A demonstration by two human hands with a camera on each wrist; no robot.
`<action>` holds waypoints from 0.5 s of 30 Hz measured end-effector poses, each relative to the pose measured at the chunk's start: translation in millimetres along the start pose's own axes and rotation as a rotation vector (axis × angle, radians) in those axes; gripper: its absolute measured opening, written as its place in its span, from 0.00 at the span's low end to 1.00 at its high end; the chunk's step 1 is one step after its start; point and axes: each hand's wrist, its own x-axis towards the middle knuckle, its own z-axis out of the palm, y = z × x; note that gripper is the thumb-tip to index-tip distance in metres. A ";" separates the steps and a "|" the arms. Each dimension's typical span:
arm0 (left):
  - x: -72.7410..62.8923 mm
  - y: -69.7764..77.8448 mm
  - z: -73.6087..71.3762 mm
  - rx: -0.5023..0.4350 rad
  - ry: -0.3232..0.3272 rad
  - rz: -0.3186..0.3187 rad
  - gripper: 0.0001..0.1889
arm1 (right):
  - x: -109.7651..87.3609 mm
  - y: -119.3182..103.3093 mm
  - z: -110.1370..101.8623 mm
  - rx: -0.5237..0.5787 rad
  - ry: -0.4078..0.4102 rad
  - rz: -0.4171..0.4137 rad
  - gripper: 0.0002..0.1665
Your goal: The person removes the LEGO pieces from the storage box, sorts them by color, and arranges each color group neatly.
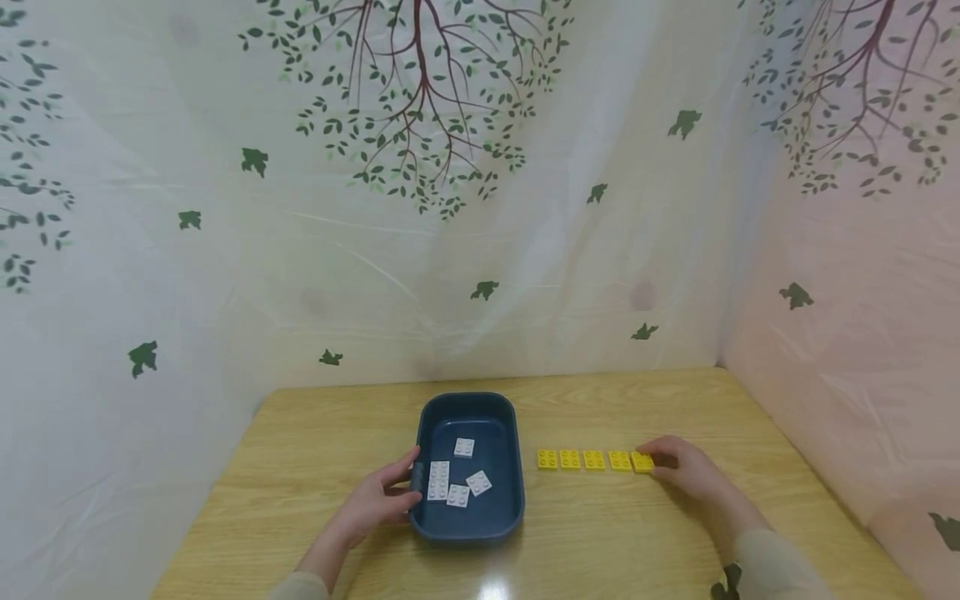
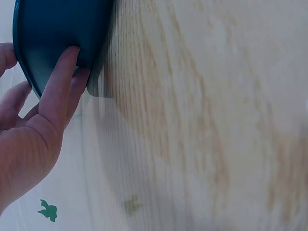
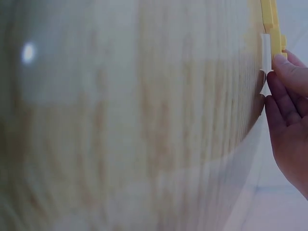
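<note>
My left hand (image 1: 372, 500) holds the left side of a dark blue tray (image 1: 516, 500), with fingertips at its rim. In the left wrist view, fingers of that hand (image 2: 33, 125) lie along the tray's outer wall (image 2: 53, 29). Several white toy bricks lie inside, among them a long brick (image 1: 438, 481) and a small square brick (image 1: 464, 448). To the right, my right hand (image 1: 686, 468) pinches the end yellow toy brick (image 1: 642, 462) of a straight row; in the right wrist view the thumb of the hand (image 3: 293, 106) presses on that brick.
The other yellow bricks (image 1: 594, 460) of the row stand between the tray and my right hand. All sits on a wooden table (image 1: 600, 533). A hanging sheet (image 1: 420, 300) printed with branches and birds encloses the back and sides.
</note>
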 end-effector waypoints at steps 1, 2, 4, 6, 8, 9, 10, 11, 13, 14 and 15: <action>0.0 0.0 -0.3 0.000 0.000 0.001 0.40 | 0.1 -0.2 0.1 -0.003 0.001 0.000 0.17; -0.2 0.3 -0.4 0.001 0.000 0.000 0.40 | 0.2 -0.2 0.3 -0.002 0.003 0.001 0.17; 0.2 -0.1 -0.8 0.001 -0.002 0.002 0.40 | 0.4 -0.6 0.5 0.012 0.003 0.024 0.18; 0.5 0.0 -0.9 -0.004 -0.005 -0.002 0.40 | 0.8 -0.9 0.5 0.006 -0.006 0.047 0.18; 1.8 -0.1 -1.7 -0.002 -0.008 -0.004 0.40 | 1.4 -1.4 1.2 0.006 -0.005 0.074 0.18; 2.7 -0.5 -2.1 -0.001 -0.009 -0.004 0.40 | 1.7 -1.9 1.5 0.010 -0.003 0.086 0.18; 3.3 -0.4 -2.5 -0.001 -0.009 -0.005 0.40 | 1.8 -2.5 1.8 0.007 -0.002 0.087 0.18; 3.8 -0.3 -3.0 -0.002 -0.011 -0.005 0.40 | 1.9 -2.9 2.1 0.004 -0.001 0.082 0.17; 4.7 0.1 -4.2 -0.001 -0.011 -0.003 0.40 | 1.8 -3.6 2.8 0.002 0.009 0.074 0.17; 5.2 0.0 -4.8 -0.001 -0.012 -0.001 0.40 | 1.7 -3.8 3.2 0.001 0.012 0.066 0.17; 5.6 0.1 -5.3 -0.004 -0.011 -0.001 0.40 | 1.6 -4.1 3.5 0.000 0.016 0.057 0.17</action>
